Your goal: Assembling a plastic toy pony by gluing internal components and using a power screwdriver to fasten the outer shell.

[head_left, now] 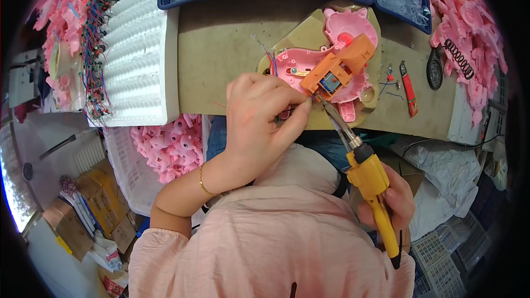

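My right hand [398,196] is wrapped round the yellow handle of a soldering gun [369,179]. The gun's metal tip reaches the lower edge of an orange plastic housing [345,66], which has a small blue part with wires inside. At that same edge, the thumb and forefinger of my left hand [259,107] pinch a thin wire [285,112], mostly hidden by the fingers. Beneath the housing lies a pink plastic toy shell half [298,60], hollow side up, resting in a yellowish holder [301,36]. Several loose wires [271,60] stick up at the shell's left end.
Blue trays [212,1] of clear plastic parts line the back. A white ribbed foam tray [138,49] with bundled wires [96,49] is at left. Right of the holder lie a red utility knife [408,88], wire scraps [391,84] and piled pink parts [469,16]. A crate [124,160] holds pink pieces.
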`<control>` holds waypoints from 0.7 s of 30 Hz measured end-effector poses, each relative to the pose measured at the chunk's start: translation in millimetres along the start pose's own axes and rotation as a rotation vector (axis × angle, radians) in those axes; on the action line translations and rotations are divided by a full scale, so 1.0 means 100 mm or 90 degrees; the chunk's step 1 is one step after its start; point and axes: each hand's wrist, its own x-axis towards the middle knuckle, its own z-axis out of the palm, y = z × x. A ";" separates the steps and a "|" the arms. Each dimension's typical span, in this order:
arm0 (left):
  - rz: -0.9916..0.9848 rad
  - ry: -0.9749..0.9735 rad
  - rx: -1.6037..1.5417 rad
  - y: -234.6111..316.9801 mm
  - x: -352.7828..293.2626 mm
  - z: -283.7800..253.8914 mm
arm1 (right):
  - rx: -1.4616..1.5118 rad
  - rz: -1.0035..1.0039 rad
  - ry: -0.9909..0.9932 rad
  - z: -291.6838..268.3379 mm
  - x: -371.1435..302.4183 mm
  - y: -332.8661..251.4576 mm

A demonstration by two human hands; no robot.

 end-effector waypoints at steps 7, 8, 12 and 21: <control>0.003 0.006 0.006 -0.01 0.00 0.01 | 0.027 0.051 0.017 0.06 0.03 0.01; 0.008 0.005 0.008 -0.01 0.00 0.01 | 0.026 0.052 0.015 0.03 0.02 0.00; 0.005 -0.002 0.008 0.00 0.01 0.00 | 0.251 0.319 -0.106 -0.04 0.05 -0.06; 0.007 -0.001 0.000 0.00 0.01 0.00 | 0.012 -0.006 -0.008 0.09 0.08 0.00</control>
